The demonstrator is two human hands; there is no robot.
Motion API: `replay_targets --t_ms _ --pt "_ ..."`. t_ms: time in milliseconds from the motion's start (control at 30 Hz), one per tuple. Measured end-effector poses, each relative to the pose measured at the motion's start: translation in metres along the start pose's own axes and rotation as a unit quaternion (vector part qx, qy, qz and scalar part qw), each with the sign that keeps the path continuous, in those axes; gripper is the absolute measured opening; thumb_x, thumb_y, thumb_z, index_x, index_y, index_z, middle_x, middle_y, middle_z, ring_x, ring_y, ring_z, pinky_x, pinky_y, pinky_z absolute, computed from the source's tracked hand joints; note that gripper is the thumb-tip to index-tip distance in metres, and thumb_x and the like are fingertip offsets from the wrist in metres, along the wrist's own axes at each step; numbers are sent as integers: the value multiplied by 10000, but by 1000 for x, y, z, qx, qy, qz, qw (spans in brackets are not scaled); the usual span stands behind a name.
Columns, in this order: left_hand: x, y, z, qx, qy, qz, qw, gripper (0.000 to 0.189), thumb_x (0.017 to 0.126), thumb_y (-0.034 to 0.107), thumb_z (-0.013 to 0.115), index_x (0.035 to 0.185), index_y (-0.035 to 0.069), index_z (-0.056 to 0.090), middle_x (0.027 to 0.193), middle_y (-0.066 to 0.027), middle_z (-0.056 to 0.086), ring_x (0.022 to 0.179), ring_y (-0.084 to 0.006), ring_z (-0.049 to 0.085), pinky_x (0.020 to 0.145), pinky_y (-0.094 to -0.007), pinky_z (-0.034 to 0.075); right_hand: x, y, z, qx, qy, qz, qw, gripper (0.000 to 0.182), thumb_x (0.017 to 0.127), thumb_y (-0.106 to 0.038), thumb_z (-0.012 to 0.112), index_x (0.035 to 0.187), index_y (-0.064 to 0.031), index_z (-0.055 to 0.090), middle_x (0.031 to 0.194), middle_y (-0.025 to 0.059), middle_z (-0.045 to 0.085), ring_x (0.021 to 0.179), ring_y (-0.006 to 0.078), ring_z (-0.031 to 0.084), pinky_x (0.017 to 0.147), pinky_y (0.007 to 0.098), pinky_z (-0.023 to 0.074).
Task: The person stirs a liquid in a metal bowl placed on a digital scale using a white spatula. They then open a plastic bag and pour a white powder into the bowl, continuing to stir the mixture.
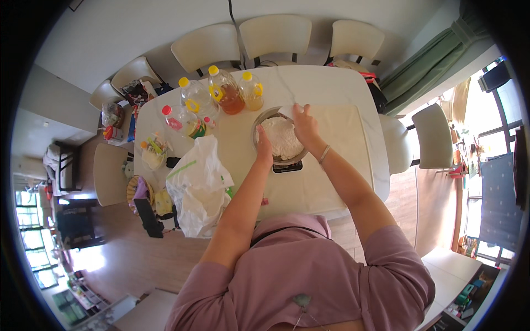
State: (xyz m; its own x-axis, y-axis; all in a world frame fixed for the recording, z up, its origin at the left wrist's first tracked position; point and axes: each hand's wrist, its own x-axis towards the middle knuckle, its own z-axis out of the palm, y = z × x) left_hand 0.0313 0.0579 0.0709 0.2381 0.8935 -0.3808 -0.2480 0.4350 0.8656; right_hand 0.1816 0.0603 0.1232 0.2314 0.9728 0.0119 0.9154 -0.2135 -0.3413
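A round metal bowl point(256, 122) stands before me on a black digital kitchen scale point(287, 167). White flour point(281, 134) heaps up inside it, with a darker, wet-looking patch at the near edge. My left hand point(264, 145) rests against the bowl's left side, thumb up at the rim. In my right hand point(305, 124) is a flat white scraper point(286, 111), held over the bowl's far right rim. Part of the scraper is hidden behind my fingers. A beige mat point(331, 178) lies under the scale.
Left of the mat lies a white plastic bag point(198, 186). Behind it stand several plastic bottles, one with amber liquid point(232, 99), and a green-labelled jar point(195, 129). A phone on a stand point(149, 217) rises at the table's left front. Chairs point(275, 35) line the far side.
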Motion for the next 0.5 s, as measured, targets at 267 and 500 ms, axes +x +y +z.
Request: replay_targets --t_ms 267,500 --pt "-25 19 1 29 4 27 999 774 948 590 230 1472 31 121 1549 -86 103 1418 -189 106 1140 -325 92 -5 9 2 -17 35 28 999 498 785 -8 556 1242 -55 363 1190 289 403 757 418 642 612 462 545" --pt "-57 43 -3 264 -55 204 941 555 928 380 527 1338 24 414 1375 -177 426 1270 -279 422 982 -379 388 -5 50 0 457 -67 243 853 433 756 33 493 1157 -72 369 807 132 511 549 200 568 384 361 469"
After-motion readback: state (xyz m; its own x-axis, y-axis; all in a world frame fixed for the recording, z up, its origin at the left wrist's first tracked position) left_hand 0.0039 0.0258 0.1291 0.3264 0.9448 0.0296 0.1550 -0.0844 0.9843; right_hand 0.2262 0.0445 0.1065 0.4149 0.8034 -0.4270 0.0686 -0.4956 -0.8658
